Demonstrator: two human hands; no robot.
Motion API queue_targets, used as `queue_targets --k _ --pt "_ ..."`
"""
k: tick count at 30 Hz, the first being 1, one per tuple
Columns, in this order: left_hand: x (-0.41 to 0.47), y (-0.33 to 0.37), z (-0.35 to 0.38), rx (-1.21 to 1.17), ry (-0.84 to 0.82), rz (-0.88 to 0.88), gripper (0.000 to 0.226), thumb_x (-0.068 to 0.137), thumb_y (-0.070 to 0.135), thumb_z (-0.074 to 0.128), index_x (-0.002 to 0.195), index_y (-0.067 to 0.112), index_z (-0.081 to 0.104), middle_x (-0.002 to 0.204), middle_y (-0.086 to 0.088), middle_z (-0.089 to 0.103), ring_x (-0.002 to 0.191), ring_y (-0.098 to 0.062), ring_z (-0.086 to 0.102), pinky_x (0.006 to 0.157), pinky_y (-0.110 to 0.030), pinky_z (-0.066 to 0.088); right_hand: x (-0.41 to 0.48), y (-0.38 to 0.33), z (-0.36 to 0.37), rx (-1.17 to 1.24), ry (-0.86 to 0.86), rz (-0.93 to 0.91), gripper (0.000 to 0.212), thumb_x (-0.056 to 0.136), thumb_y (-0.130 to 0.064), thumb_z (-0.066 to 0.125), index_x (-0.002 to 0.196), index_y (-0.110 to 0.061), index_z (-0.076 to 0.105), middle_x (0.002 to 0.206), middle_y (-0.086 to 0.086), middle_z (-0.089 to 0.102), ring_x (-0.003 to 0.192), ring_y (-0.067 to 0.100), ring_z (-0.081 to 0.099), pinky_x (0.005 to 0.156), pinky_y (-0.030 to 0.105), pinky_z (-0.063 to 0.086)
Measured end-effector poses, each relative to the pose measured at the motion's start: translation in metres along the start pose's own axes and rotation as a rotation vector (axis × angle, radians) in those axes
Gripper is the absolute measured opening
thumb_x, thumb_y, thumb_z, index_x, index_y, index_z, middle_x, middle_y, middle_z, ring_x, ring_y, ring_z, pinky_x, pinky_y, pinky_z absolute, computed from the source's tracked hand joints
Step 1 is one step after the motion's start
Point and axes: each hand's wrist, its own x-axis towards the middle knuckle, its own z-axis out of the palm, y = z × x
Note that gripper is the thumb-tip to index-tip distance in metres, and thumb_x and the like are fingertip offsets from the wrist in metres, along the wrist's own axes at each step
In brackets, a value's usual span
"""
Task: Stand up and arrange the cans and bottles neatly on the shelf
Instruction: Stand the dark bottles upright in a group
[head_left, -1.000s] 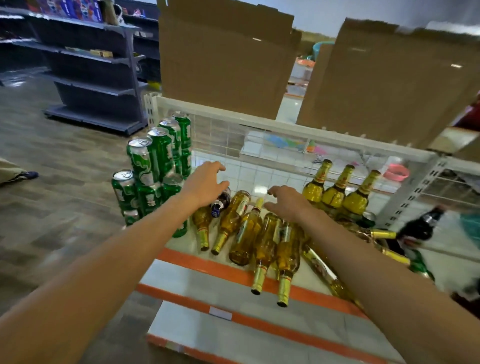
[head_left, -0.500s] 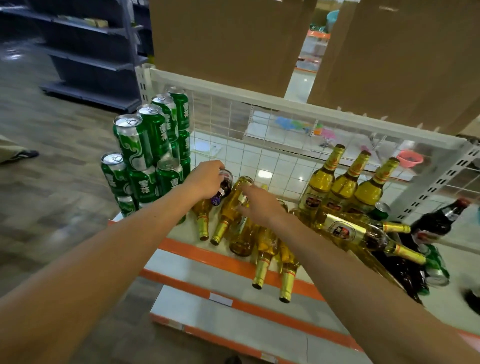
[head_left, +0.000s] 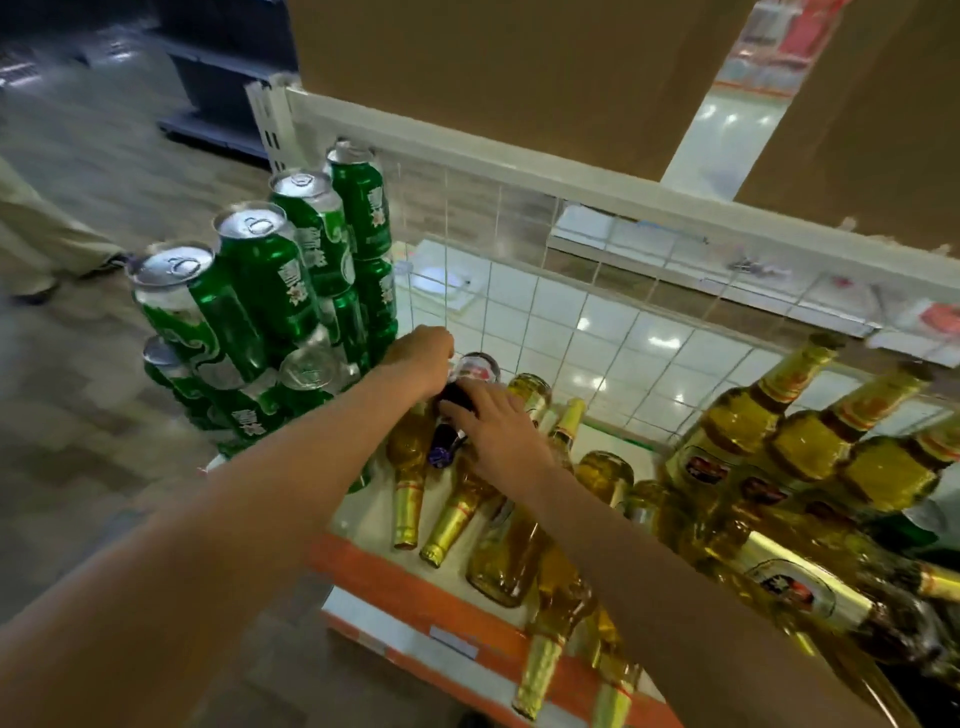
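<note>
My right hand (head_left: 493, 427) had crossed over to lay straight fingers on the dark bottle (head_left: 445, 440) that my left hand (head_left: 422, 357) gripped, so standing it up looked next.

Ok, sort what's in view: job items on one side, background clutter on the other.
Job items:
- green cans, stacked
- lying amber bottles
- upright amber bottles
- dark bottle, gripped by the left hand, with the right hand resting on it
- shelf

Just lying about:
- cardboard sheets
- dark shelving unit
- someone's trouser leg
</note>
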Motion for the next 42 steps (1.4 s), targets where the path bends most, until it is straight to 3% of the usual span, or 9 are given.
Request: queue_targets --k 4,8,14,17,22,25,32,35,42 --pt "0.025 0.002 0.003 -0.127 0.018 -0.060 0.039 0.090 -0.007 0.056 0.124 0.010 0.065 0.127 -0.012 0.064 0.114 -0.030 0.062 0.093 -0.038 0.053 0.012 0.021 0.013 -0.015 0.101 -0.309 0.063 0.073 -0.030 0.079 0.132 -0.020 0.060 0.137 0.007 0.057 0.131 0.032 0.048 0.107 0.046 0.038" --pt "0.038 0.003 0.005 -0.162 0.017 -0.085 0.038 0.092 -0.008 0.053 0.123 0.011 0.064 0.129 -0.012 0.061 0.114 -0.029 0.061 0.094 -0.037 0.052 0.008 0.045 0.006 0.119 0.235 -0.381 0.060 0.077 -0.024 0.078 0.132 -0.014 0.059 0.133 0.009 0.061 0.126 0.031 0.055 0.103 0.047 0.045" --pt "0.044 0.006 -0.010 -0.128 -0.016 -0.080 0.044 0.089 -0.010 0.053 0.127 0.010 0.063 0.134 -0.014 0.057 0.118 -0.032 0.058 0.092 -0.036 0.050 0.014 0.059 -0.035 0.735 0.217 0.306 0.051 0.089 -0.038 0.070 0.135 -0.023 0.053 0.123 0.001 0.067 0.106 0.019 0.066 0.094 0.040 0.055" --pt "0.039 0.009 -0.022 -0.119 -0.075 -0.051 0.045 0.090 -0.007 0.056 0.131 0.011 0.060 0.137 -0.015 0.055 0.119 -0.032 0.057 0.093 -0.035 0.050 0.024 0.053 -0.053 0.838 0.302 0.440 0.048 0.085 -0.040 0.073 0.127 -0.021 0.058 0.116 0.001 0.068 0.095 0.019 0.068 0.085 0.042 0.058" --pt "0.011 0.016 -0.038 -0.103 -0.271 0.065 0.075 0.083 0.016 0.077 0.148 0.012 0.041 0.146 -0.011 0.047 0.131 -0.028 0.049 0.100 -0.032 0.044 0.020 0.048 -0.096 0.779 0.422 0.544 0.048 0.086 -0.038 0.074 0.125 -0.013 0.059 0.115 0.004 0.069 0.103 0.017 0.063 0.081 0.027 0.050" --pt "-0.013 0.024 -0.049 -0.307 -0.301 0.184 0.092 0.076 0.026 0.085 0.151 0.015 0.032 0.147 -0.011 0.046 0.131 -0.028 0.048 0.104 -0.037 0.044 0.006 0.044 -0.127 0.729 0.462 0.561 0.047 0.086 -0.040 0.074 0.122 -0.012 0.061 0.111 0.003 0.069 0.098 0.016 0.064 0.082 0.030 0.053" --pt "-0.084 0.082 -0.033 -0.602 -0.153 0.471 0.083 0.071 0.032 0.087 0.139 0.019 0.041 0.130 -0.001 0.057 0.114 -0.017 0.054 0.088 -0.029 0.045 -0.081 0.033 -0.198 0.607 0.618 0.683 0.037 0.087 -0.041 0.073 0.108 -0.012 0.063 0.090 -0.008 0.064 0.079 0.001 0.058 0.068 0.018 0.047" --pt "-0.110 0.121 -0.021 -0.606 -0.153 0.585 0.078 0.068 0.039 0.088 0.132 0.024 0.046 0.120 0.004 0.060 0.111 -0.017 0.058 0.085 -0.028 0.046 -0.137 0.029 -0.219 0.557 0.646 0.760 0.038 0.087 -0.043 0.072 0.109 -0.013 0.064 0.096 -0.003 0.068 0.086 0.010 0.063 0.073 0.026 0.052" --pt "-0.201 0.247 0.006 -0.523 -0.307 0.903 0.091 0.064 0.048 0.088 0.140 0.030 0.043 0.137 0.005 0.057 0.124 -0.017 0.055 0.100 -0.033 0.046 -0.311 0.027 -0.268 0.475 0.689 1.015 0.021 0.093 -0.042 0.064 0.097 -0.021 0.064 0.082 -0.013 0.064 0.074 -0.003 0.058 0.061 0.011 0.041"
